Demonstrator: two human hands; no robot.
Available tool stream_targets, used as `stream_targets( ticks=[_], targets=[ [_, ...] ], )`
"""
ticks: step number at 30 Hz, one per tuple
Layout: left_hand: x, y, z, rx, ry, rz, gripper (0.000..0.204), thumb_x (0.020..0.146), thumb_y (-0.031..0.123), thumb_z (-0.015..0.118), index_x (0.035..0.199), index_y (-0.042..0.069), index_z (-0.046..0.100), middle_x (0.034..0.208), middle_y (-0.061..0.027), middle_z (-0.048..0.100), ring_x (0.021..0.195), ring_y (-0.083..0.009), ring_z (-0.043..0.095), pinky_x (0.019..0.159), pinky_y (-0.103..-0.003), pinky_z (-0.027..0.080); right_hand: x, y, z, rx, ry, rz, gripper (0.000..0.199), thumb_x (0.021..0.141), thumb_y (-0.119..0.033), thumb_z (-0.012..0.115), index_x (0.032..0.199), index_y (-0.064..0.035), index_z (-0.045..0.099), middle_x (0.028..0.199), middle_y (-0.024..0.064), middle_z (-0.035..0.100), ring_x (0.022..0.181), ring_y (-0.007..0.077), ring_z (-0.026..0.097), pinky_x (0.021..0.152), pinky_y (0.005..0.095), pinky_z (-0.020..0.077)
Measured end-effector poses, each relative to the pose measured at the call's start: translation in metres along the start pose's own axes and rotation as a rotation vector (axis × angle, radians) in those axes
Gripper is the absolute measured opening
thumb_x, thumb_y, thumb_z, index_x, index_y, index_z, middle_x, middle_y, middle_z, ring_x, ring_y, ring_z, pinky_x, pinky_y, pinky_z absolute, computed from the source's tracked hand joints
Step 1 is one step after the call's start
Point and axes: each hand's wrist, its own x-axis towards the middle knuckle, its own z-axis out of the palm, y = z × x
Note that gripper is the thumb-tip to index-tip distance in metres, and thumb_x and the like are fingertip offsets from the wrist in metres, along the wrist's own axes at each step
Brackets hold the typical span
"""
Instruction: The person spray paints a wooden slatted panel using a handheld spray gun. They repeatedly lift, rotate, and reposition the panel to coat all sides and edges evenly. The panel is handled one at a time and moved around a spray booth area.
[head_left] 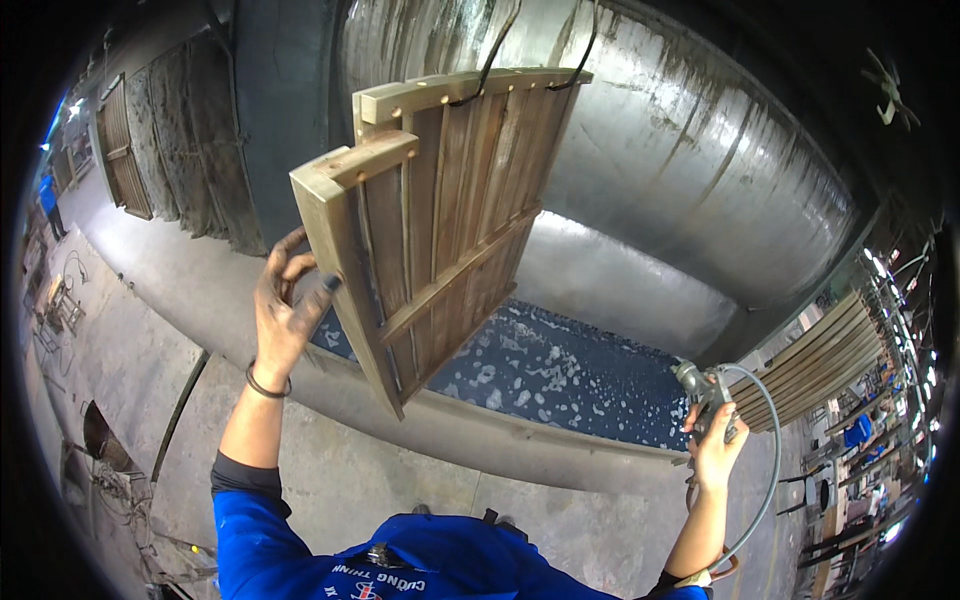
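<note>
A slatted wooden panel [465, 165] hangs tilted in front of me from dark hooks, its narrow edge turned toward my left side. My left hand [287, 305] is at that edge with bent fingers apart; the thumb, dark at its tip, overlaps the wood. It is not wrapped round the panel, and whether every fingertip touches is hard to tell. On the right, my right hand [715, 450] is closed round the grip of a metal spray gun [708, 388]. The gun's nozzle faces up and left, apart from the panel, and a grey hose [775, 440] loops down from it.
Below the panel lies a trough [560, 370] of dark liquid with pale foam patches, bounded by a low ledge [480, 425]. Behind rises a wet, streaked metal wall [640, 130]. Other slatted panels [825, 355] stand at right. A person in blue [48, 195] stands far left.
</note>
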Motion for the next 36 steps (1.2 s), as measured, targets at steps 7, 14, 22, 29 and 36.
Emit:
stream_targets(
  ticks=[7,14,22,29,36],
  targets=[
    [-0.015,-0.010,0.049,-0.187,-0.154,0.029,0.110,0.064,0.009,0.093,0.150,0.002,0.024,0.143,-0.0140,0.045,0.132,-0.0243,0.047,0.113,-0.040,0.039,0.056,-0.091,0.006,0.118,0.050,-0.195,0.068,0.106,-0.060,0.030,0.132,-0.0032,0.058,0.071,0.0057,0.060,0.058,0.0098,0.055,0.039,0.0205,0.0310],
    [-0.003,-0.027,0.104,-0.095,-0.372,0.071,0.131,0.065,0.032,0.096,0.156,-0.002,0.009,0.154,-0.0253,0.027,0.147,-0.0366,0.028,0.121,-0.045,0.028,0.110,-0.243,0.051,0.023,-0.056,-0.411,0.066,0.103,-0.064,0.038,0.090,-0.0041,0.062,0.066,0.0049,0.060,0.055,0.0085,0.056,0.037,0.0201,0.0278],
    [0.016,-0.048,0.132,0.169,-0.290,0.106,0.123,0.072,0.030,0.092,0.156,-0.005,0.010,0.157,-0.0264,0.024,0.148,-0.0369,0.026,0.123,-0.045,0.026,0.167,-0.348,0.146,-0.227,-0.230,-0.506,0.065,0.098,-0.068,0.047,0.085,-0.0068,0.065,0.064,0.0010,0.060,0.054,0.0057,0.055,0.038,0.0203,0.0292],
    [0.023,-0.064,0.137,0.275,-0.196,0.105,0.113,0.075,0.033,0.089,0.153,-0.008,0.019,0.155,-0.0282,0.031,0.146,-0.0386,0.032,0.121,-0.044,0.029,0.195,-0.382,0.237,-0.247,-0.225,-0.626,0.077,0.085,-0.080,0.055,0.064,-0.0059,0.062,0.059,0.0049,0.063,0.058,0.0127,0.064,0.055,0.0306,0.0512],
    [0.025,-0.063,0.141,0.415,-0.154,0.118,0.110,0.076,0.040,0.086,0.151,-0.009,0.023,0.148,-0.0321,0.040,0.139,-0.0437,0.041,0.117,-0.045,0.035,0.183,-0.389,0.227,-0.291,-0.224,-0.692,0.079,0.082,-0.082,0.057,0.066,-0.0048,0.063,0.059,0.0043,0.061,0.054,0.0106,0.062,0.047,0.0271,0.0473]
  ],
)
